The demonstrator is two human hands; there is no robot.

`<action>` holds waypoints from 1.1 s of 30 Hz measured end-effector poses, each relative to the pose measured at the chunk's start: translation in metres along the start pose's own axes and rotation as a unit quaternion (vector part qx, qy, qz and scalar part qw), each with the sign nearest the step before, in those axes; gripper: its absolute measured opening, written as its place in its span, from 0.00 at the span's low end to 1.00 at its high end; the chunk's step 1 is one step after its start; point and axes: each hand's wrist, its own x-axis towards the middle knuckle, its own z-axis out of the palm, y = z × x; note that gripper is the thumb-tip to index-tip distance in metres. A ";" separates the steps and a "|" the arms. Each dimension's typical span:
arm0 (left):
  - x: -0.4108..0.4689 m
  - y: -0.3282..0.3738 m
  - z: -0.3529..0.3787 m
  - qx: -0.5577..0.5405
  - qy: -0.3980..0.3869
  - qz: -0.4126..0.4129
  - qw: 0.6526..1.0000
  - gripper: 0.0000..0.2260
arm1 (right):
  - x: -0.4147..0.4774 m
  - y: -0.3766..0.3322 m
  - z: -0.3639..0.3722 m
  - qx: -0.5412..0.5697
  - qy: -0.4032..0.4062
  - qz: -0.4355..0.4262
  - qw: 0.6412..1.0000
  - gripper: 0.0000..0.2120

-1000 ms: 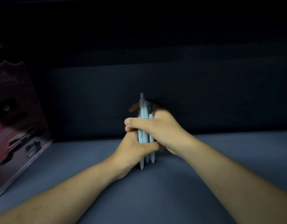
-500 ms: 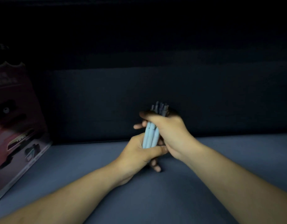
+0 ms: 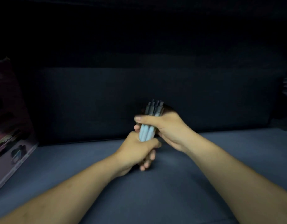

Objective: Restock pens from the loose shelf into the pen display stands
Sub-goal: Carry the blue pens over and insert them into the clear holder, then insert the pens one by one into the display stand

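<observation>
A dark pink box (image 3: 9,123) leans at the far left of the gray shelf (image 3: 180,188). Next comes the left hand (image 3: 134,152). Its fingers curl tight around the bottom of a bunch of pale blue pens (image 3: 146,132). The pens stand nearly straight up, above the middle of the shelf. The right hand (image 3: 169,129) wraps around the top of the same bunch, with its thumb across the front. The dark pen ends poke out above it.

Sides open, wall ahead
Shelf floor (image 3: 180,183) runs free leftward to a leaning box (image 3: 11,126); back wall (image 3: 94,101) (close behind the pens (image 3: 146,133)) bars the front.
</observation>
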 end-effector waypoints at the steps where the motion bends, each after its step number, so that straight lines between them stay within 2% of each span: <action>1: 0.003 -0.004 -0.001 -0.005 -0.007 0.006 1.000 0.09 | -0.002 -0.005 -0.005 -0.040 -0.015 -0.017 0.999 0.11; 3: 0.008 -0.009 -0.004 -0.037 -0.014 0.010 0.999 0.03 | -0.014 -0.016 -0.012 -0.106 -0.041 -0.034 0.993 0.17; 5: 0.007 -0.007 -0.004 -0.068 -0.006 0.020 0.997 0.02 | -0.034 -0.026 -0.020 -0.134 -0.035 -0.037 0.990 0.20; 9: -0.008 0.002 0.003 -0.080 -0.040 0.031 0.995 0.07 | -0.092 -0.035 -0.034 -0.184 0.071 -0.034 0.980 0.18; 11: -0.024 0.012 0.008 -0.074 -0.073 0.031 0.994 0.09 | -0.126 -0.037 -0.042 -0.242 0.136 -0.042 0.960 0.14; 14: -0.054 0.030 0.021 -0.117 -0.158 0.027 0.980 0.13 | -0.179 -0.042 -0.059 -0.405 0.196 -0.044 0.892 0.10; 17: -0.090 0.053 0.045 -0.152 -0.248 0.036 0.956 0.15 | -0.238 -0.057 -0.083 -0.580 0.214 -0.016 0.786 0.13; 21: -0.123 0.076 0.104 -0.160 -0.295 0.049 0.941 0.15 | -0.318 -0.081 -0.109 -0.689 0.256 0.062 0.676 0.17; 26: -0.159 0.098 0.218 -0.193 -0.334 0.066 0.920 0.16 | -0.428 -0.099 -0.155 -0.725 0.304 0.131 0.604 0.18; 33: -0.238 0.134 0.426 -0.238 -0.437 0.071 0.865 0.16 | -0.609 -0.127 -0.251 -0.749 0.373 0.212 0.505 0.22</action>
